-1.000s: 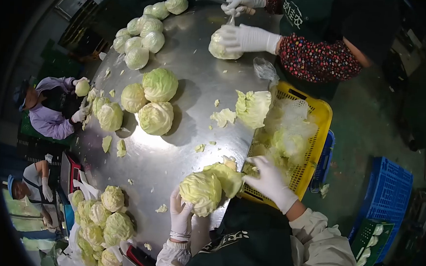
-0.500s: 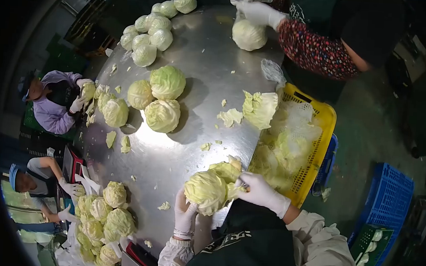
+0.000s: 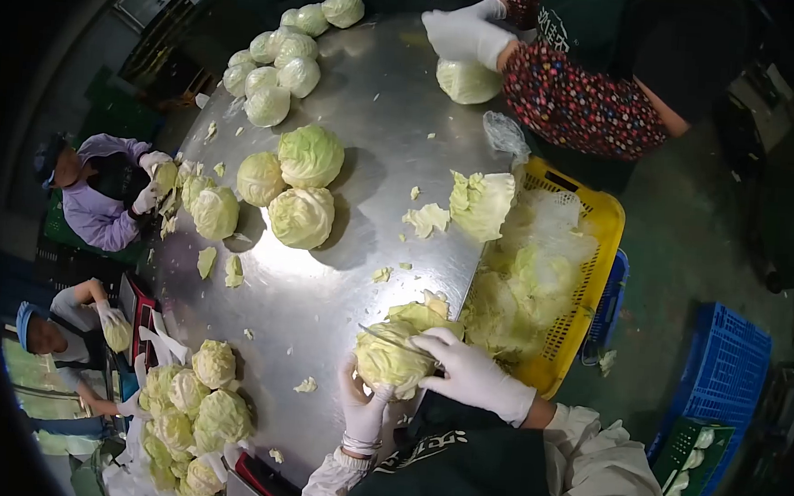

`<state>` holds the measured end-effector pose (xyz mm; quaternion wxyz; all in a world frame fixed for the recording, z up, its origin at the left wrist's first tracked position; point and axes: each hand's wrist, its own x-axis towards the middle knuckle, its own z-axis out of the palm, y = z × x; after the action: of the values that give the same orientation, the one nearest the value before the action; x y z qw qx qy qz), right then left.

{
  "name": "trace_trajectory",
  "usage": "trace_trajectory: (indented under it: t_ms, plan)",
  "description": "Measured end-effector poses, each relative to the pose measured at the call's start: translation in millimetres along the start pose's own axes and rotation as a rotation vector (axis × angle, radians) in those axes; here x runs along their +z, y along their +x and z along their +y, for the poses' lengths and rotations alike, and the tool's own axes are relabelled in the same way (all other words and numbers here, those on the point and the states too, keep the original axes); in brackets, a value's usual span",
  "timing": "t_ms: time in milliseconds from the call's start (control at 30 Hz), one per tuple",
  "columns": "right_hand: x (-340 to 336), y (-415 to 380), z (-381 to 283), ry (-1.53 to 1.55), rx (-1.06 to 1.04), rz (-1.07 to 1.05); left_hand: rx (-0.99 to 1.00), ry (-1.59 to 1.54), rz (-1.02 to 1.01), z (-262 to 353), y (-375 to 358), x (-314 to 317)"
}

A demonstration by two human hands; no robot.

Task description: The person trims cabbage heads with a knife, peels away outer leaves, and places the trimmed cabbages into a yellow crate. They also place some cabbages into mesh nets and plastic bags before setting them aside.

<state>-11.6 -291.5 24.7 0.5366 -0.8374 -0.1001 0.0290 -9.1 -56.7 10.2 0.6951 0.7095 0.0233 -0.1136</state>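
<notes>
A pale green cabbage (image 3: pixel 392 361) is at the near edge of the steel table (image 3: pixel 322 289). My left hand (image 3: pixel 364 414), in a white glove, supports it from the left and below, fingers closed against its side. Over the top of the cabbage, my right hand (image 3: pixel 480 376), also gloved, grips a knife (image 3: pixel 389 340); its thin blade lies across the leaves and its handle is mostly hidden by the fingers. Loose outer leaves (image 3: pixel 425 316) lie just behind the cabbage.
A yellow crate (image 3: pixel 585 300) of leaves and netting stands right of the table. Three cabbages (image 3: pixel 301 218) sit mid-table, wrapped ones (image 3: pixel 286 59) at the back, a heap (image 3: pixel 197 399) at left. Co-workers handle cabbages opposite and at left. Blue crates (image 3: pixel 720 395) stand on the floor.
My right hand has moved left over the cabbage, and the knife blade now shows across its top. The co-worker at far right has shifted their hands; one at left has lifted a cabbage.
</notes>
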Motion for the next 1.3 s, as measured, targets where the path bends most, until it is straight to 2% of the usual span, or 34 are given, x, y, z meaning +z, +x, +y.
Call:
trace_trajectory:
  t_ms: [67,100,233,333,400,433,467,533,600,633,667,733,767,800,867,900,1000,1067,1133,1167,1200,1233,1267,1300]
  plan:
    - [-5,2,7,-0.078,0.086,-0.111,-0.004,-0.060,-0.008,4,0,5]
    - [-6,1,11,-0.106,-0.006,-0.029,-0.013,-0.028,-0.032,4,0,5]
    - [-11,1,18,-0.039,0.035,-0.004,-0.018,0.061,-0.039,5,3,12]
    - [-23,4,9,-0.066,-0.036,0.079,0.035,0.126,-0.020,-2,4,12]
    - [-36,2,2,0.298,0.158,-0.180,0.093,0.207,-0.025,-5,8,11]
    - [-48,-2,-12,0.563,0.179,-0.219,0.148,0.285,-0.033,-6,9,11]
    - [-53,-2,-9,0.565,0.181,-0.220,0.145,0.286,-0.032,-2,11,12]
    - [-67,-6,-3,1.055,0.146,-0.044,0.393,0.637,-0.064,8,14,18]
    - [-76,-2,19,1.100,0.390,0.359,0.368,0.583,-0.089,7,16,15]
    - [-79,1,24,0.921,0.430,0.420,0.342,0.535,-0.112,8,17,13]
    - [-77,2,24,0.921,0.426,0.420,0.346,0.536,-0.111,11,17,10]
    - [-62,1,20,0.632,0.508,0.221,0.066,0.062,-0.172,17,14,3]
    - [-30,-1,51,0.425,0.209,0.216,-0.016,0.034,-0.200,17,14,-11]
    - [-18,0,45,0.551,0.300,0.082,-0.017,0.038,-0.205,14,13,-28]
    - [2,6,32,0.415,0.233,-0.043,-0.107,0.005,-0.288,12,10,-59]
    - [17,9,31,0.458,0.166,-0.056,-0.226,-0.061,-0.251,17,4,-71]
    - [53,19,22,0.455,0.080,-0.040,-0.201,-0.085,-0.302,44,-11,-76]
    - [56,26,17,0.402,0.056,-0.014,-0.168,-0.046,-0.205,29,-15,-70]
    - [48,32,13,0.748,0.475,-0.148,-0.221,-0.063,0.096,17,-8,-66]
    - [50,39,21,0.528,0.203,0.110,-0.239,-0.145,0.130,16,-6,-65]
    - [36,35,35,0.183,0.335,0.102,-0.235,-0.150,0.139,17,-6,-67]
    - [40,34,65,0.168,0.259,0.252,-0.223,-0.183,0.116,17,-7,-70]
    - [18,33,61,-0.206,0.166,0.397,-0.210,-0.216,0.093,16,-8,-72]
    - [-11,39,34,-0.320,0.546,0.196,-0.205,-0.220,0.105,15,-8,-75]
